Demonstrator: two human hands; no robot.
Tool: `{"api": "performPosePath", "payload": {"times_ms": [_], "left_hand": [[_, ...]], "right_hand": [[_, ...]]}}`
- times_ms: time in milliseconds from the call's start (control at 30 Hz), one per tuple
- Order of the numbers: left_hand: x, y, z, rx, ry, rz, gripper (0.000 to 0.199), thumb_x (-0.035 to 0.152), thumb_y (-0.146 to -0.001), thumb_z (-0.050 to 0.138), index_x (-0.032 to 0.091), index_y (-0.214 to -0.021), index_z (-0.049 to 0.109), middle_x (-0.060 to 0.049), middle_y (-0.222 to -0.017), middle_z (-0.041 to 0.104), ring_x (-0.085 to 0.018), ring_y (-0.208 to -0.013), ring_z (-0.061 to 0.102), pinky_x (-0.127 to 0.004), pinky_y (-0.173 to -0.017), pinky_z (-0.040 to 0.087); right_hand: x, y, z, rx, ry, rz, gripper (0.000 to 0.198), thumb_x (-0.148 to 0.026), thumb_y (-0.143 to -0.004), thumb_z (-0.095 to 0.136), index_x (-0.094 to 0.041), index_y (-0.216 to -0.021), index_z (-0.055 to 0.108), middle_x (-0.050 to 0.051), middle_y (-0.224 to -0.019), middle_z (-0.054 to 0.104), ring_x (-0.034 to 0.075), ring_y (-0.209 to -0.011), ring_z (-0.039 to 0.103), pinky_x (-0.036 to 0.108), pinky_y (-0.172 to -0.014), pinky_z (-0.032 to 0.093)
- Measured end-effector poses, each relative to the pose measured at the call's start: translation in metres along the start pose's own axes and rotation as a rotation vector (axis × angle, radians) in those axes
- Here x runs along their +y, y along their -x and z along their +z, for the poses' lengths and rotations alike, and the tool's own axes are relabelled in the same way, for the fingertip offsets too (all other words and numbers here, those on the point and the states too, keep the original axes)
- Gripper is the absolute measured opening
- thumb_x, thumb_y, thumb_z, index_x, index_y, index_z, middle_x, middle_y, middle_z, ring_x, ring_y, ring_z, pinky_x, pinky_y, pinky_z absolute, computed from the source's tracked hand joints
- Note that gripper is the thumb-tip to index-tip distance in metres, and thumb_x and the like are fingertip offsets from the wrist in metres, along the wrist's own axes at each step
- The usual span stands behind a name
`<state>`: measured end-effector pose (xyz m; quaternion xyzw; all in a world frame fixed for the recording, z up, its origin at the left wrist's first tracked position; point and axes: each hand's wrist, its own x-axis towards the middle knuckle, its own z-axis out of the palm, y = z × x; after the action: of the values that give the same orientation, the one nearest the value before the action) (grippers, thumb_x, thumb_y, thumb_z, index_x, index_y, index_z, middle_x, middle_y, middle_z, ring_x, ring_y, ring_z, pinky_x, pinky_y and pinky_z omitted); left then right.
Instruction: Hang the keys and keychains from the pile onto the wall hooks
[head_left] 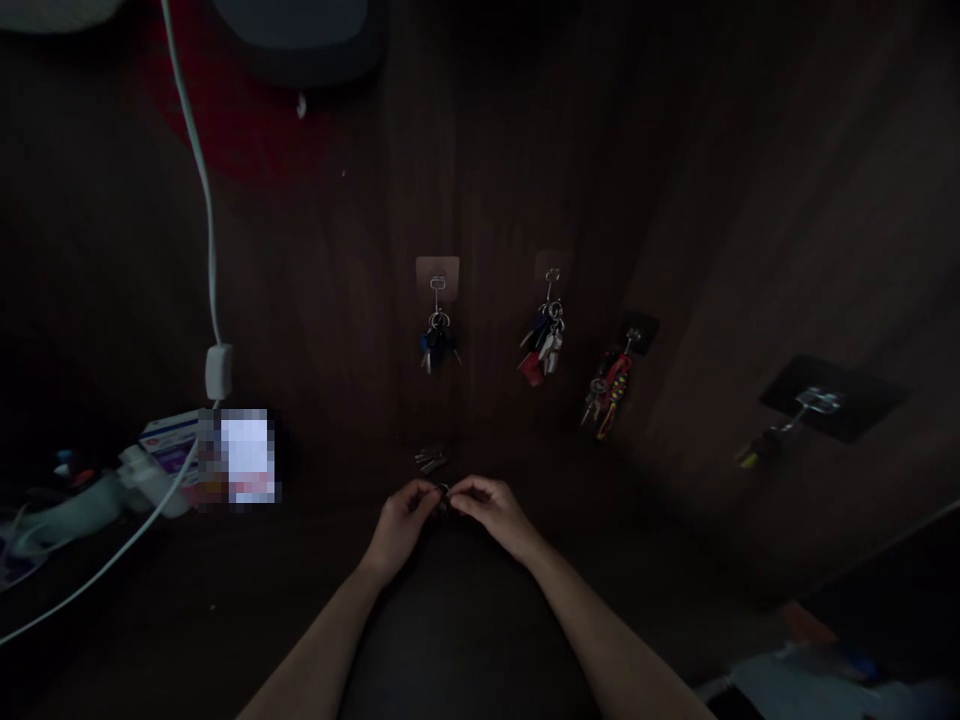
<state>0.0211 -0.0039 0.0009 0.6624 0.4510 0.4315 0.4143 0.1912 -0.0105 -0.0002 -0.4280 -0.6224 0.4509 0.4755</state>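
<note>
"Hands, quick?"
"Left hand (pixel 401 525) and right hand (pixel 495 512), both pinching one small ring (pixel 445 489) by thumb and fingers. It sits just on the wearer's side of the loose keys (pixel 431 459); what hangs off it is too dark to tell."
"Surface?"
"Dark tabletop (pixel 292 600), loose keys lying on it, dim room. Behind them, a brown wood-grain panel (pixel 487 200)."
"On the panel?"
"One blue-black key bunch (pixel 439 343) on a hook above the loose keys, another with a red piece (pixel 548 340) right of that. Further right, a bunch with a colourful cord (pixel 615 395), then a hook on a dark patch (pixel 819 402)."
"Left of the loose keys?"
"White cable (pixel 202 190) with an inline block (pixel 218 372), a box (pixel 174 438), a white bottle (pixel 148 482) (plus a pixelated bright rectangle (pixel 249 455), can't label it)."
</note>
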Motion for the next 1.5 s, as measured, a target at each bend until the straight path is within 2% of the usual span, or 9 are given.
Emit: {"api": "performPosePath", "payload": {"times_ms": [200, 333, 433, 533, 767, 900, 1000, 1267, 1500], "left_hand": [[0.004, 0.002, 0.002, -0.025, -0.025, 0.018, 0.029, 0.043, -0.081, 0.049, 0.019, -0.072, 0.061, 0.001, -0.066, 0.062, -0.016, -0.066, 0.057, -0.025, -0.063, 0.044], [0.008, 0.004, 0.002, -0.058, -0.028, 0.018, 0.031, 0.043, -0.082, 0.046, 0.018, -0.081, 0.065, -0.001, -0.070, 0.066, -0.017, -0.069, 0.059, -0.027, -0.068, 0.046], [0.008, 0.004, 0.001, -0.072, -0.061, 0.008, 0.032, 0.043, -0.082, 0.047, 0.018, -0.089, 0.066, -0.001, -0.072, 0.067, -0.016, -0.070, 0.059, -0.027, -0.070, 0.046], [0.005, 0.004, 0.000, -0.100, -0.089, 0.006, 0.031, 0.042, -0.081, 0.048, 0.019, -0.089, 0.066, -0.001, -0.073, 0.067, -0.016, -0.070, 0.059, -0.026, -0.069, 0.045], [0.006, 0.004, 0.001, -0.095, -0.110, -0.014, 0.032, 0.045, -0.080, 0.048, 0.020, -0.088, 0.066, 0.000, -0.071, 0.067, -0.017, -0.071, 0.060, -0.026, -0.068, 0.045], [0.007, 0.004, 0.001, -0.099, -0.112, -0.003, 0.032, 0.046, -0.080, 0.048, 0.021, -0.087, 0.066, 0.000, -0.072, 0.067, -0.017, -0.071, 0.061, -0.026, -0.069, 0.045], [0.007, 0.004, 0.001, -0.096, -0.116, -0.004, 0.032, 0.046, -0.080, 0.049, 0.021, -0.086, 0.067, 0.000, -0.071, 0.067, -0.017, -0.071, 0.061, -0.027, -0.069, 0.046], [0.005, 0.003, 0.000, -0.080, -0.114, -0.003, 0.034, 0.049, -0.078, 0.050, 0.021, -0.087, 0.067, 0.000, -0.072, 0.068, -0.017, -0.070, 0.062, -0.027, -0.069, 0.047], [0.006, 0.006, 0.000, -0.033, -0.116, 0.007, 0.038, 0.052, -0.077, 0.051, 0.020, -0.087, 0.067, 0.000, -0.071, 0.068, -0.017, -0.069, 0.062, -0.028, -0.069, 0.048]], "right_hand": [[-0.006, 0.002, 0.003, 0.053, 0.008, -0.009, 0.012, -0.033, -0.074, 0.061, -0.022, -0.070, 0.065, -0.003, -0.062, 0.059, 0.014, -0.063, 0.054, 0.025, -0.063, 0.041], [-0.006, 0.000, 0.000, 0.110, 0.003, 0.016, 0.016, -0.035, -0.075, 0.058, -0.021, -0.070, 0.060, -0.005, -0.055, 0.053, 0.011, -0.054, 0.050, 0.022, -0.052, 0.037], [-0.001, -0.003, -0.008, 0.218, -0.041, 0.038, 0.020, -0.039, -0.073, 0.059, -0.020, -0.069, 0.058, -0.004, -0.052, 0.052, 0.010, -0.049, 0.047, 0.021, -0.046, 0.033], [0.002, -0.005, -0.019, 0.362, -0.116, 0.030, 0.022, -0.040, -0.071, 0.061, -0.019, -0.067, 0.056, -0.004, -0.053, 0.052, 0.009, -0.047, 0.044, 0.020, -0.045, 0.031], [0.000, -0.004, -0.047, 0.597, -0.268, -0.009, 0.018, -0.036, -0.066, 0.063, -0.019, -0.066, 0.056, -0.003, -0.056, 0.053, 0.011, -0.052, 0.049, 0.020, -0.044, 0.031], [-0.006, -0.003, -0.064, 0.734, -0.223, -0.066, 0.014, -0.032, -0.065, 0.060, -0.019, -0.067, 0.056, -0.003, -0.058, 0.053, 0.011, -0.053, 0.050, 0.020, -0.044, 0.033], [-0.016, 0.001, -0.081, 0.896, -0.144, -0.136, 0.010, -0.028, -0.067, 0.055, -0.019, -0.070, 0.055, -0.003, -0.062, 0.053, 0.011, -0.056, 0.051, 0.020, -0.046, 0.035], [-0.051, 0.036, -0.126, 1.233, 0.009, -0.341, 0.012, -0.031, -0.071, 0.054, -0.019, -0.075, 0.053, -0.005, -0.059, 0.052, 0.010, -0.053, 0.051, 0.020, -0.049, 0.037], [-0.079, 0.061, -0.149, 1.386, 0.047, -0.468, 0.017, -0.034, -0.073, 0.056, -0.018, -0.078, 0.054, -0.007, -0.056, 0.051, 0.008, -0.049, 0.050, 0.018, -0.046, 0.037]]}}
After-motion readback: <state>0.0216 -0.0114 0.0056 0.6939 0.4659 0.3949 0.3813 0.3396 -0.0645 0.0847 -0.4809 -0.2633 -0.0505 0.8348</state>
